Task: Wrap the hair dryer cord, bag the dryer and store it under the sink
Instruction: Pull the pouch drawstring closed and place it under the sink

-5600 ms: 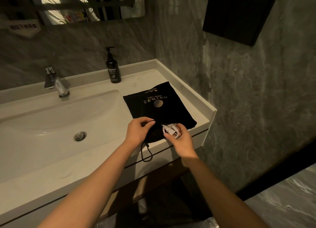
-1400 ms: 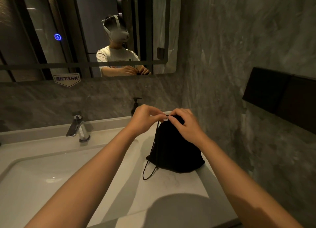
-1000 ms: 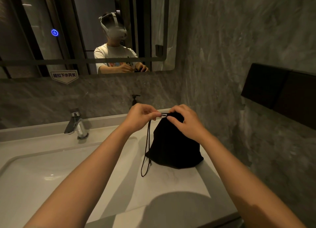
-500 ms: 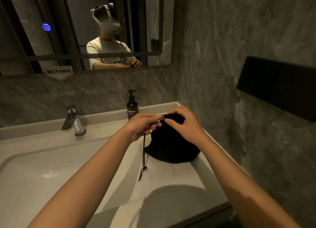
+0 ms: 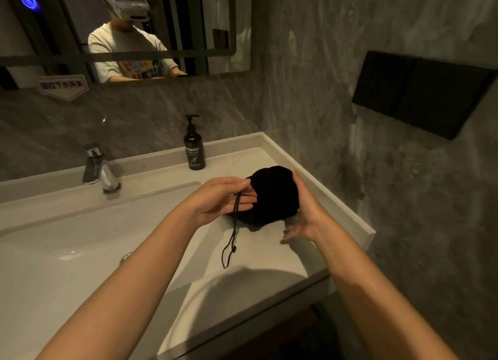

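A black drawstring bag (image 5: 275, 195) sits bunched and closed on the pale counter (image 5: 269, 260), right of the basin. The hair dryer is hidden inside it. My left hand (image 5: 218, 200) is against the bag's left side, and the drawstring (image 5: 230, 241) runs from between its thumb and fingers and hangs down onto the counter. My right hand (image 5: 307, 214) lies flat against the bag's right side with the thumb up and the fingers spread low near the counter.
A dark soap pump bottle (image 5: 194, 149) stands behind the bag at the back ledge. The faucet (image 5: 99, 171) and white basin (image 5: 67, 251) are to the left. A stone wall with a black panel (image 5: 420, 92) is close on the right. Dark space shows below the counter edge (image 5: 296, 332).
The bag has gone from held up by its neck to sitting lower on the counter. My right hand left the neck and moved to the bag's right side. The view tilted down.
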Tool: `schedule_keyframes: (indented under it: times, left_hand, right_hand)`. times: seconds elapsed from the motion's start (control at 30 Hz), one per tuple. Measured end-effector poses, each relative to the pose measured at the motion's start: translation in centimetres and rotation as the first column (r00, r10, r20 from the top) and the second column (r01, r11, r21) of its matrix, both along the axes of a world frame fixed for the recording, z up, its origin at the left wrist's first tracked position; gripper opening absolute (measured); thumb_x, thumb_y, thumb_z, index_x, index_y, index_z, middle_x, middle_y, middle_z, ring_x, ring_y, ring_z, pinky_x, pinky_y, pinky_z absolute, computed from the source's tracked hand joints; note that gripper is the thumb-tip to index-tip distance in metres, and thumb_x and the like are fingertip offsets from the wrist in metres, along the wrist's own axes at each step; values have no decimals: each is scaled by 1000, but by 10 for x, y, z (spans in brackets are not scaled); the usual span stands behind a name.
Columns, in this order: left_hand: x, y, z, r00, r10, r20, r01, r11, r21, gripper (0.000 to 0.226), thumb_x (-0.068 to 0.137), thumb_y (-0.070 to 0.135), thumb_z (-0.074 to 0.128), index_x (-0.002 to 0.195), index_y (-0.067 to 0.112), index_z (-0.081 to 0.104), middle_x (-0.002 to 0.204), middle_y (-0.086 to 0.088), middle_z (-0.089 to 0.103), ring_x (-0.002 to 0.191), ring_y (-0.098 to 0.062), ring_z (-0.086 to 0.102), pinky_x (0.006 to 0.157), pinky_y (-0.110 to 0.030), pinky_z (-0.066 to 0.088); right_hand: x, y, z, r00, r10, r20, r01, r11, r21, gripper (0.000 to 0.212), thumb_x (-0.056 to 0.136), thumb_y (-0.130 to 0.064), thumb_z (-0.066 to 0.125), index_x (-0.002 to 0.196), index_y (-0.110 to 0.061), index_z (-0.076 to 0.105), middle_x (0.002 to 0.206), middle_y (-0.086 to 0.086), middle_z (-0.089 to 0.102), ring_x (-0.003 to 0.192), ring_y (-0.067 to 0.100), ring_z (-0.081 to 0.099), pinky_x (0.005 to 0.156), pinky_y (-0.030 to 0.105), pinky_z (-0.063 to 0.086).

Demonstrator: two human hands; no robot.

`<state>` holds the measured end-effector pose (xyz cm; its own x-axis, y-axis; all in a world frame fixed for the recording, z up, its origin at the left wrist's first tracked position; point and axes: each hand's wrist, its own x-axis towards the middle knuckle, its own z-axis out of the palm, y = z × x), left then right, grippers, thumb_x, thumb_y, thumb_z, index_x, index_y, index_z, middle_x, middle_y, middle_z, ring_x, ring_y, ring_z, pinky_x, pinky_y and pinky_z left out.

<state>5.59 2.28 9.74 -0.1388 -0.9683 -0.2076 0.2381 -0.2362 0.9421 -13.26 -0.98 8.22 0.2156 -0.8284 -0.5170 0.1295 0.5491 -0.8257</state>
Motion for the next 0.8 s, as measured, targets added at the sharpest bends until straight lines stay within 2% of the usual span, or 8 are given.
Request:
schedule_keyframes:
  times: [0.07,0.13,0.2,0.3,0.4,0.6,0.7,0.8]
  left_hand:
    - [-1,8,-6,994,-62,91,61,998,22,13,87,16,60,92,6,67,91,-12,72,85,-20,72,80,-30,59]
    - [-3,19,-11,962,-155,224,152,988,33,12,85,19,64,89,9,69,90,-10,73,85,-17,71,78,-27,58]
    - [-8,33,-14,926,-200,320,196,980,45,10,89,18,62,84,13,68,84,-5,73,76,-10,70,71,-20,55]
    - [-21,53,-24,908,-159,388,152,987,49,17,90,20,61,74,19,68,76,1,71,68,-5,66,66,-17,51]
    - [-36,72,-40,894,-92,438,81,996,45,24,89,21,63,66,24,68,70,4,68,68,-7,62,69,-21,48]
    - [-66,99,-79,872,76,484,-102,994,28,17,86,21,67,70,18,70,70,-9,64,67,-20,55,67,-31,42]
    - [-78,102,-92,841,171,514,-197,980,-4,13,85,18,68,80,7,70,72,-9,67,64,-16,58,69,-32,46]
    - [-88,104,-101,814,255,521,-279,960,-34,15,85,14,68,70,14,65,55,7,62,49,-3,53,76,-39,51]
  right_hand:
    - [-7,6,-5,979,83,186,-110,984,140,91,73,-76,47,145,-23,29,152,22,26,137,51,23,106,72,19]
    - [-10,8,-10,931,133,340,-204,961,185,82,73,-71,55,135,-18,42,142,27,41,127,55,38,102,72,29]
    - [-12,17,-15,909,152,388,-234,957,172,67,75,-60,63,123,-14,52,127,27,55,116,51,52,98,68,38]
    - [-16,31,-26,923,217,318,-265,957,115,47,81,-43,66,115,-12,58,117,24,63,109,43,61,95,61,46]
    - [-24,38,-40,931,275,240,-305,947,98,40,82,-34,67,113,-9,62,115,22,67,108,40,63,94,54,49]
    - [-31,50,-61,943,333,10,-332,938,102,52,72,-29,78,116,-6,62,107,19,70,89,32,71,60,39,61]
    - [-29,58,-67,965,253,-75,-254,967,-3,56,66,-29,83,112,-5,63,100,17,72,84,30,72,57,36,61]
    - [-28,66,-76,975,167,-143,-183,977,-111,47,70,-25,80,107,-4,61,90,10,69,77,25,69,50,28,58]
